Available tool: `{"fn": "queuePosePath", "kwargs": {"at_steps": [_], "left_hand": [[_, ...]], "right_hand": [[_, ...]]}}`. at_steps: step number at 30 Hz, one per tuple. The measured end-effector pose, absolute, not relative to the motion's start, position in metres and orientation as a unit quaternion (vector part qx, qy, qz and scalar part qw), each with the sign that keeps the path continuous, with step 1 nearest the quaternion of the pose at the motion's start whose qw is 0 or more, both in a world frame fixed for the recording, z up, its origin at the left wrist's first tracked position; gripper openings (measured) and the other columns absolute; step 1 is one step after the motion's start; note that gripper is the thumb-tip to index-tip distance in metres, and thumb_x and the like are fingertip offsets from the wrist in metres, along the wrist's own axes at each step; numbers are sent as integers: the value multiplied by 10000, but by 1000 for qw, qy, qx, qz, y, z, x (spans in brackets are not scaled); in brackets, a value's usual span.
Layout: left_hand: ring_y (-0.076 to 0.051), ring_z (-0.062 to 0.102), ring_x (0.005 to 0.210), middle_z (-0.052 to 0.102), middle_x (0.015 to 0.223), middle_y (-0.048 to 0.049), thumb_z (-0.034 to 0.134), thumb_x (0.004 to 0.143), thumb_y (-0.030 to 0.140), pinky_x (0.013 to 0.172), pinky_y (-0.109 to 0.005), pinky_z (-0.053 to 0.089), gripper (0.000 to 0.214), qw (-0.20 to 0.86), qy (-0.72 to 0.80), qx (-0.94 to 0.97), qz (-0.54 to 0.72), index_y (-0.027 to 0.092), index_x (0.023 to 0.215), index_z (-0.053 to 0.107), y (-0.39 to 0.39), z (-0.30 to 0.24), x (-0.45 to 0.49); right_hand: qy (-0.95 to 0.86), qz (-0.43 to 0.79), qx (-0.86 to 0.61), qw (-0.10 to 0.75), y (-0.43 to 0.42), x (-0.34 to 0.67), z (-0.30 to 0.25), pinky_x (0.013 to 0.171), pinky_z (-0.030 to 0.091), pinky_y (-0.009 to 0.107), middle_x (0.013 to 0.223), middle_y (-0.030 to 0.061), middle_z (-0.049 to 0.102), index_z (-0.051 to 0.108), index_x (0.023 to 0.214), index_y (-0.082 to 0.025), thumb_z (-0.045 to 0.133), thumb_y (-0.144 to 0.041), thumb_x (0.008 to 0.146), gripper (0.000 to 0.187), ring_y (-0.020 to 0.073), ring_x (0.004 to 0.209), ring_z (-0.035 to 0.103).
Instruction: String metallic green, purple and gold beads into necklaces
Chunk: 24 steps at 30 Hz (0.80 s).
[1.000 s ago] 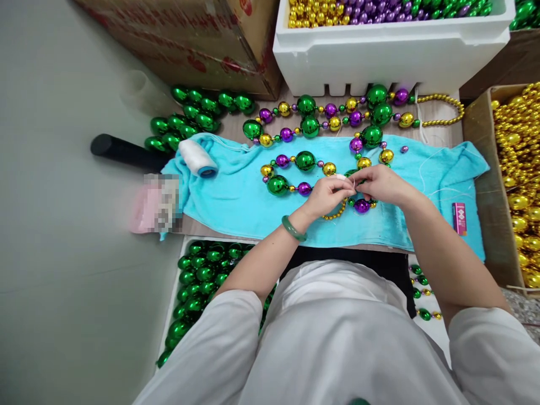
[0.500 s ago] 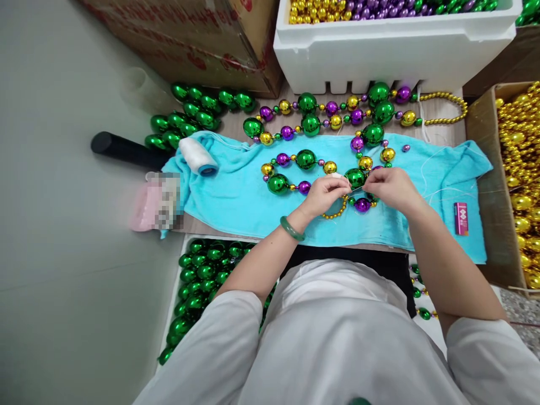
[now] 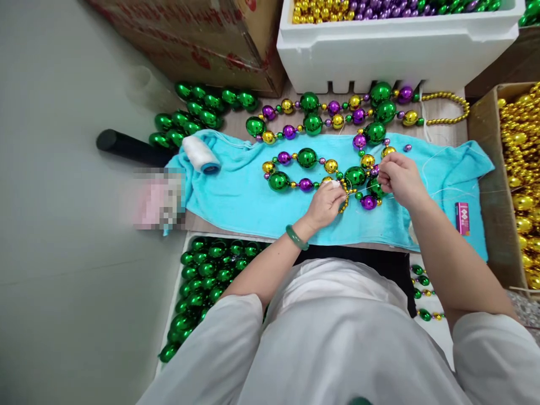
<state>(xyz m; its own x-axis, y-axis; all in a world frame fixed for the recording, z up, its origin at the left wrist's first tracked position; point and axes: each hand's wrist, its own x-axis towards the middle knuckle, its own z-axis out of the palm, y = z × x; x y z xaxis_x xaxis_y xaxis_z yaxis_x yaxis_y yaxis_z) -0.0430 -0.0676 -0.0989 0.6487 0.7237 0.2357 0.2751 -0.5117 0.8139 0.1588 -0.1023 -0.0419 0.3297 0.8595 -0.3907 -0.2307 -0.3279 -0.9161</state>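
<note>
My left hand [image 3: 327,203], with a green bangle [image 3: 297,237] on its wrist, is closed in a pinch on thin white thread beside a loop of small gold beads [image 3: 345,206]. The thread [image 3: 363,189] runs taut from there to my right hand [image 3: 399,177], whose fingers pinch its other end. Under and around both hands lies a bead necklace [image 3: 306,158] of green, purple and gold balls on a turquoise towel [image 3: 244,197]. Part of the necklace is hidden behind my fingers. Something small and white shows at my left fingertips.
A thread spool [image 3: 201,154] lies on the towel's left end, a small pink box [image 3: 462,219] on its right. Behind are a finished-looking bead strand [image 3: 313,124] and a white foam box [image 3: 396,56] of beads. A carton [image 3: 489,169] of gold beads stands right; green balls [image 3: 206,269] fill a tray below left.
My hands have moved apart: the right went up and to the right, the left slightly down and left. The thread between them is now longer. The camera view shifted slightly.
</note>
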Motion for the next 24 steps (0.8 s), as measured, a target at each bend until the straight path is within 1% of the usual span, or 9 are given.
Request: {"fn": "queuePosePath", "kwargs": {"at_steps": [3,5,6,8,11,15,19,21,24], "left_hand": [[-165,572,867,625,869,-45,555,881,320,789,-314,472,198,561,338,652,382,175,751,591,-75,-87,-36],[-150,600,841,632,893,-34,574,870,392,690,-269,491,211,687,331,513,393,187,817,567,-77,-78,-30],[-139,605,793,624,850,-20,587,859,417,640,-248,486,227,733,324,459,383,193,843,555,-77,-74,-26],[-105,567,651,556,692,22,628,829,422,567,-211,446,248,776,315,409,362,192,833,537,-78,-72,-20],[-58,438,503,421,541,67,640,814,324,499,-178,345,219,765,314,432,360,172,732,506,-79,-76,-12],[-46,377,458,385,495,78,525,839,165,478,-175,291,160,731,325,478,362,165,685,483,-79,-79,-2],[-51,416,437,462,479,66,506,816,93,487,-185,332,165,710,403,512,267,159,665,495,-71,-69,0],[-62,456,443,529,498,44,541,806,113,493,-196,357,134,692,425,549,198,146,676,550,-66,-63,-1],[-75,502,473,587,534,16,582,811,196,519,-208,380,140,633,422,636,129,133,700,638,-61,-54,-3]], "right_hand": [[-329,522,-619,487,-102,154,-39,360,229,185,480,-61,366,454,634,-203,617,-216,683,171,61,408,334],[-359,542,-602,464,-102,151,-37,367,223,195,464,-62,361,480,632,-197,645,-266,688,187,58,401,322],[-360,552,-595,460,-103,149,-37,369,209,196,459,-68,347,489,636,-195,657,-284,680,195,55,396,307],[-343,565,-585,471,-103,147,-39,370,169,198,455,-80,313,492,637,-194,673,-300,654,211,48,387,276],[-325,550,-591,493,-102,149,-44,370,154,207,439,-85,308,490,621,-194,667,-281,620,197,49,371,270],[-337,503,-620,499,-103,151,-49,374,186,219,412,-78,344,495,608,-194,638,-236,616,149,61,362,295],[-378,502,-596,499,-107,148,-40,388,225,222,425,-77,376,483,645,-205,661,-293,663,199,70,374,326],[-419,510,-572,487,-107,145,-32,402,260,227,450,-65,427,491,669,-206,660,-320,699,207,76,389,358],[-462,503,-565,462,-101,142,-23,423,294,230,481,-44,490,511,677,-200,634,-284,732,159,81,410,396]]}}
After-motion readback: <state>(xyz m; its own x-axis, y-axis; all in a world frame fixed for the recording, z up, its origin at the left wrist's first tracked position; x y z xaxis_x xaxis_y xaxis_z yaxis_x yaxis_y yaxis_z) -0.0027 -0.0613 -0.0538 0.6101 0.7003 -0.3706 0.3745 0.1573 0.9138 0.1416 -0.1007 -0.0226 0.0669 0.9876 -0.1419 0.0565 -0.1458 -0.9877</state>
